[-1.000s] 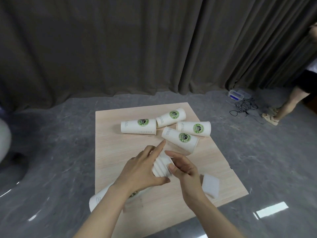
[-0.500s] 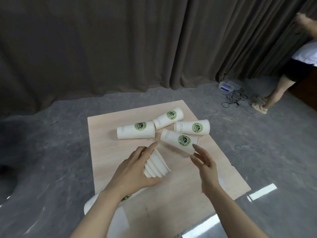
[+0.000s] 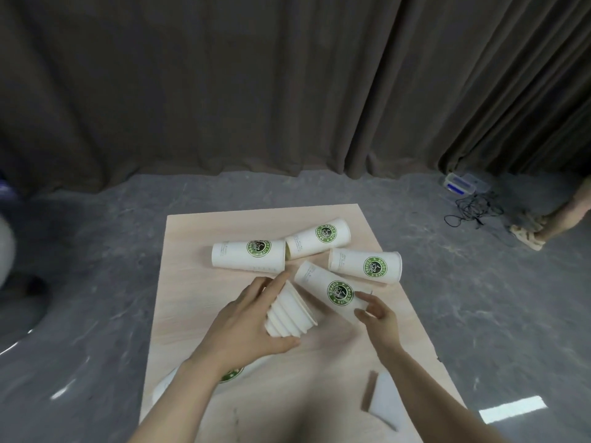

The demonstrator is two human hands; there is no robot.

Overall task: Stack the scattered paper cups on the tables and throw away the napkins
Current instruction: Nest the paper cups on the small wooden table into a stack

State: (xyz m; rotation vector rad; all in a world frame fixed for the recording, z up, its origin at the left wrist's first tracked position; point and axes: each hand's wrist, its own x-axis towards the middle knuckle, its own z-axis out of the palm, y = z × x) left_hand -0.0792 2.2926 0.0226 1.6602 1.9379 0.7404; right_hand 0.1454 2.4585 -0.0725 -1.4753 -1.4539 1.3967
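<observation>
Several white paper cups with green logos lie on their sides on the light wooden table (image 3: 192, 302). My left hand (image 3: 246, 324) grips a stack of nested cups (image 3: 289, 314), rims pointing right. My right hand (image 3: 377, 318) curls its fingers around the open end of the nearest lying cup (image 3: 332, 290). Three more cups lie behind: one at the left (image 3: 248, 255), one in the middle (image 3: 318, 238), one at the right (image 3: 364, 266). Another cup (image 3: 230, 375) lies partly hidden under my left forearm. A white napkin (image 3: 385, 401) rests near the table's front right.
Grey floor surrounds the table, with a dark curtain behind. A tangle of black cable (image 3: 473, 209) and a small blue-white box (image 3: 462, 183) lie on the floor at the back right. Another person's foot in a sandal (image 3: 527, 233) stands at the far right.
My right hand has left the stack, moved right and forward, and now closes on the nearest lying cup. My left hand keeps holding the stack.
</observation>
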